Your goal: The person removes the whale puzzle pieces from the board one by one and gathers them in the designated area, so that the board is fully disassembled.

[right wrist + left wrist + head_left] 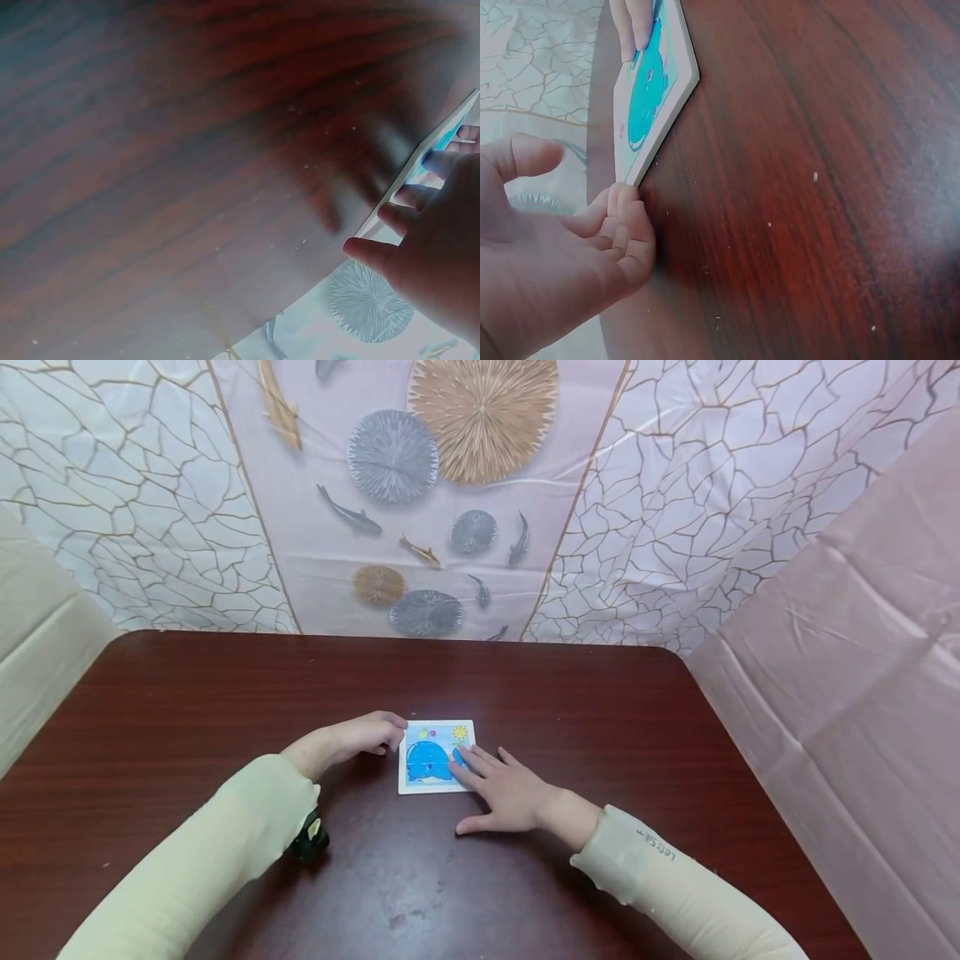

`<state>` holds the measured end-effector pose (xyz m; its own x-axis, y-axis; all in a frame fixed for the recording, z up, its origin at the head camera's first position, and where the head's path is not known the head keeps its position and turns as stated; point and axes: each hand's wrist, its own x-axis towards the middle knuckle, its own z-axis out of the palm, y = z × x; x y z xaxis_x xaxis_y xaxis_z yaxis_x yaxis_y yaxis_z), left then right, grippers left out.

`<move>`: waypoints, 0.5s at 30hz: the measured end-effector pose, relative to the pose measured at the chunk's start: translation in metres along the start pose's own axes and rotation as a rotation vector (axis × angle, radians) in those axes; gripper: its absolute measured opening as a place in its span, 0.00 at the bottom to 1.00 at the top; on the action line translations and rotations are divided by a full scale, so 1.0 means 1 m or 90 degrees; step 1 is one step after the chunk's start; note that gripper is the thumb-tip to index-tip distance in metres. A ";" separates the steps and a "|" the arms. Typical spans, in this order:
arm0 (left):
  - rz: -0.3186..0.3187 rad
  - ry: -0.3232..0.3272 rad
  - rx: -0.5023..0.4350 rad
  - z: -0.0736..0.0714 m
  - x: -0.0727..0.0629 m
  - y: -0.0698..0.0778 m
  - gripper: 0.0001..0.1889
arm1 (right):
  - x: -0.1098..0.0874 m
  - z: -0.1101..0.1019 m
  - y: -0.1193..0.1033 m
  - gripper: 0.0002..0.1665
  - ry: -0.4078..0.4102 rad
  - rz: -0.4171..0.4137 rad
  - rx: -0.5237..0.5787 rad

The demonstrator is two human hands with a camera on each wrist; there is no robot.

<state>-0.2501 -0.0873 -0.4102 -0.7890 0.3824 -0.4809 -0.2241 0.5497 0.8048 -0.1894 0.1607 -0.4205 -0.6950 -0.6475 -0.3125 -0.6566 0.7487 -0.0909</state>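
Observation:
A small square picture board [428, 762] with a white border lies flat on the table. It shows a blue whale and a yellow sun; faint lines like jigsaw seams cross it. My left hand [372, 733] is at its upper left side, fingers loosely bent and their tips touching the edge. In the left wrist view that thumb [536, 154] stands apart from the fingers. My right hand [510, 791] lies spread from the right, its fingertips resting on the board and covering part of its right side. The right wrist view shows those fingers [396, 217] extended over the edge.
The dark red-brown wooden table [577, 718] extends around the board. Behind it hangs a patterned cloth [480, 527] with fish and round motifs. A pinkish cloth [847, 677] borders the right side. Tiny pale specks dot the tabletop.

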 end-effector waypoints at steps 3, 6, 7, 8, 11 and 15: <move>0.013 -0.003 -0.024 -0.002 0.001 -0.001 0.31 | 0.000 -0.001 -0.001 0.52 0.003 -0.001 -0.002; 0.024 -0.003 -0.042 -0.003 0.003 -0.001 0.27 | -0.001 -0.001 -0.001 0.52 0.004 0.001 -0.008; 0.024 -0.003 -0.049 -0.003 0.004 -0.001 0.26 | -0.001 -0.001 -0.001 0.52 0.005 0.002 -0.010; 0.025 -0.001 -0.053 -0.003 0.005 0.000 0.25 | -0.001 -0.001 -0.001 0.52 0.005 0.002 -0.011; 0.012 0.039 -0.055 0.000 0.011 0.000 0.23 | -0.001 -0.001 0.000 0.52 0.004 0.001 -0.009; 0.009 0.124 -0.014 0.006 0.018 0.000 0.19 | 0.001 -0.002 0.000 0.51 0.001 0.002 0.001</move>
<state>-0.2610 -0.0753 -0.4208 -0.8875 0.2383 -0.3944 -0.2224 0.5282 0.8195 -0.1906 0.1602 -0.4194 -0.6979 -0.6449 -0.3117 -0.6536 0.7513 -0.0910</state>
